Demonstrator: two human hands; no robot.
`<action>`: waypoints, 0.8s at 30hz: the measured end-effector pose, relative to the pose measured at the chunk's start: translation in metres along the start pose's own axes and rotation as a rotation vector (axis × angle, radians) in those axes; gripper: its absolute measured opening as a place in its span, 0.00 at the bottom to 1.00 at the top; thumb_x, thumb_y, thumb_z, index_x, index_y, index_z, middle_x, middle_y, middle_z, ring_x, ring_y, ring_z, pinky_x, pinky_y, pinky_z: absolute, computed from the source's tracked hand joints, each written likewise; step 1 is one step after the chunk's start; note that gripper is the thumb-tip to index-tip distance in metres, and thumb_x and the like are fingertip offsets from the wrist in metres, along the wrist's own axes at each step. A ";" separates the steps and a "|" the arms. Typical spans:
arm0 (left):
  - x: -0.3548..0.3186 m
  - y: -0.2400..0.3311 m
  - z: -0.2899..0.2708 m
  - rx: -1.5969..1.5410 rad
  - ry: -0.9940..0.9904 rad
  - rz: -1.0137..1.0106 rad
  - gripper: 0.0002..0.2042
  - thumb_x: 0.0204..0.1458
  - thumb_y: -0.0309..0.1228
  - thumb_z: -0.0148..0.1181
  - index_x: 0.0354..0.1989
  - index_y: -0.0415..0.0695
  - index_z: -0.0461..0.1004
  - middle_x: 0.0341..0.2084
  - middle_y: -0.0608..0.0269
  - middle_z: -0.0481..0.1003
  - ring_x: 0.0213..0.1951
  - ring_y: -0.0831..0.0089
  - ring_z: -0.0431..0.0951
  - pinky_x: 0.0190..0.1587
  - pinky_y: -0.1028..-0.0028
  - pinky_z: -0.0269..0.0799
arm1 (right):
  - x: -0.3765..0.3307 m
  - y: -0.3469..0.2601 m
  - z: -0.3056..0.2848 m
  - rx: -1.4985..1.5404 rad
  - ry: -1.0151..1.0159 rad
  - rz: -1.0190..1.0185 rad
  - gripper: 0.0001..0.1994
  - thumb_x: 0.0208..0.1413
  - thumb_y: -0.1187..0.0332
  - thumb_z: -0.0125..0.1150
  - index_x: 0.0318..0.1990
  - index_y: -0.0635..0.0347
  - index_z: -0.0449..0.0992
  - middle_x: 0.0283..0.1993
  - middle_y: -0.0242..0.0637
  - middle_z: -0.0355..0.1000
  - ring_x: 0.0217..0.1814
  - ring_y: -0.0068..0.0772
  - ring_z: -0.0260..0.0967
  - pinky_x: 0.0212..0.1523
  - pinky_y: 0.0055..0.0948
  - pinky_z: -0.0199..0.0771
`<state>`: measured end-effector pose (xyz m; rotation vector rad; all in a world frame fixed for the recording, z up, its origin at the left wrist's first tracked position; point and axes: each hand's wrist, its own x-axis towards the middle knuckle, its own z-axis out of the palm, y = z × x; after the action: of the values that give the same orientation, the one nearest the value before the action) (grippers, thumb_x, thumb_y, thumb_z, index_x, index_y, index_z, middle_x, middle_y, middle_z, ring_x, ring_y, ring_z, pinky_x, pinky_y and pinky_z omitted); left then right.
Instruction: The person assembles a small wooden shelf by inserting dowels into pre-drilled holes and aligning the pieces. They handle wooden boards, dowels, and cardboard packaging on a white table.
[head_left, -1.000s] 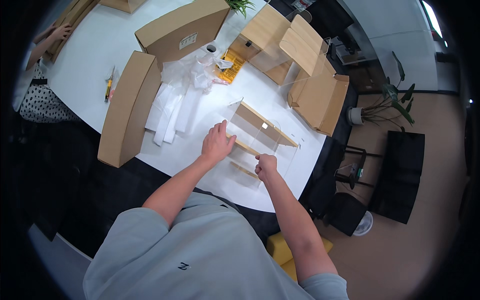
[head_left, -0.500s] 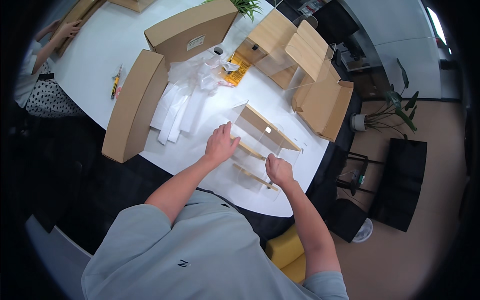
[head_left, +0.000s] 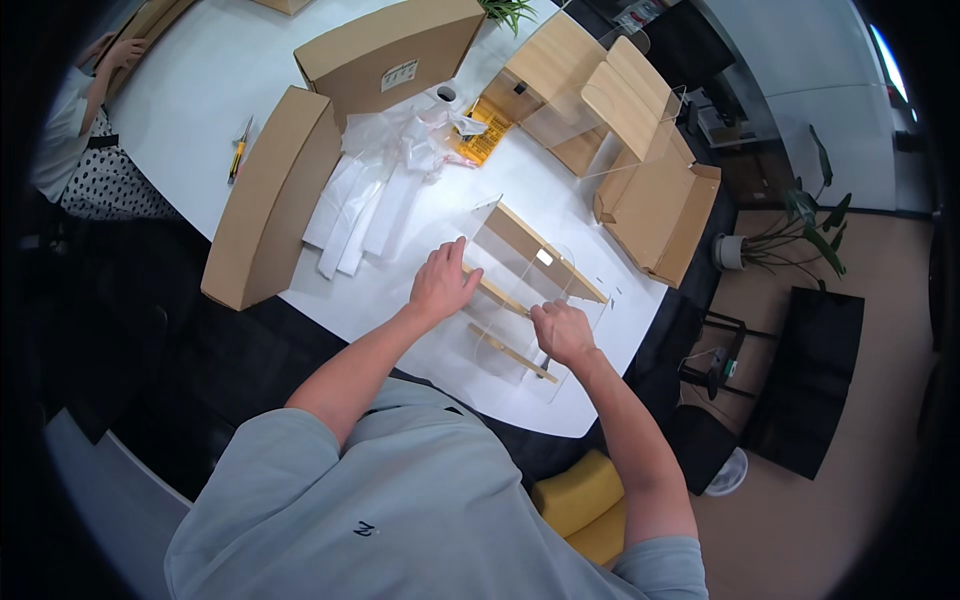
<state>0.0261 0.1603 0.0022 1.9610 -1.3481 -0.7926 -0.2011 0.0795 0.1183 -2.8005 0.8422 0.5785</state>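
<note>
A shelf unit of see-through panels and pale wooden boards [head_left: 545, 253] lies on the white table in front of me. My left hand [head_left: 443, 284] grips its left side, with the thumb and fingers at the end of the middle board. At the other end of that board, my right hand [head_left: 562, 331] is closed, knuckles up. Whatever is between those fingers is hidden; a small dark piece shows just below the hand. The lowest wooden board [head_left: 512, 353] lies nearer to me, below both hands.
Plastic wrap and white foam strips [head_left: 360, 205] lie left of the unit, beside tall cardboard boxes [head_left: 265, 205]. An orange packet [head_left: 483, 135], a wooden shelf unit [head_left: 560, 55] and an open carton [head_left: 655, 225] stand beyond. A cutter [head_left: 239, 158] and another person's hands [head_left: 122, 53] are far left.
My right hand has turned slightly at the board's end, its fingers lying more to the left. My left hand keeps its place on the unit. The whole view has shifted slightly.
</note>
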 end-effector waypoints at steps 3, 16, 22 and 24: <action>0.000 0.001 0.001 0.004 -0.001 -0.012 0.32 0.57 0.42 0.62 0.65 0.35 0.61 0.54 0.44 0.71 0.53 0.48 0.74 0.55 0.57 0.73 | 0.000 0.006 0.001 -0.060 0.011 -0.080 0.04 0.54 0.70 0.53 0.31 0.57 0.75 0.30 0.38 0.74 0.38 0.41 0.73 0.38 0.40 0.77; -0.001 0.001 0.000 0.004 -0.004 -0.022 0.32 0.58 0.42 0.61 0.66 0.36 0.61 0.55 0.44 0.71 0.54 0.48 0.73 0.56 0.57 0.73 | 0.018 0.015 0.002 -0.340 -0.106 -0.415 0.07 0.56 0.69 0.53 0.27 0.57 0.73 0.27 0.36 0.72 0.35 0.36 0.73 0.32 0.35 0.75; 0.000 0.001 -0.002 -0.001 -0.013 -0.019 0.33 0.58 0.42 0.61 0.66 0.35 0.60 0.55 0.43 0.71 0.54 0.48 0.73 0.56 0.57 0.72 | 0.017 0.010 0.011 -0.210 -0.177 -0.244 0.07 0.55 0.69 0.53 0.27 0.59 0.74 0.26 0.43 0.76 0.29 0.41 0.77 0.29 0.41 0.77; 0.000 0.001 -0.002 -0.003 -0.013 -0.023 0.33 0.57 0.42 0.61 0.66 0.35 0.61 0.55 0.43 0.71 0.54 0.48 0.73 0.56 0.56 0.72 | 0.015 -0.001 0.017 -0.072 -0.170 -0.026 0.08 0.55 0.70 0.53 0.27 0.62 0.74 0.25 0.46 0.77 0.28 0.42 0.78 0.28 0.42 0.77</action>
<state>0.0275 0.1607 0.0042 1.9750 -1.3335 -0.8196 -0.1941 0.0775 0.0970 -2.7713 0.7642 0.8456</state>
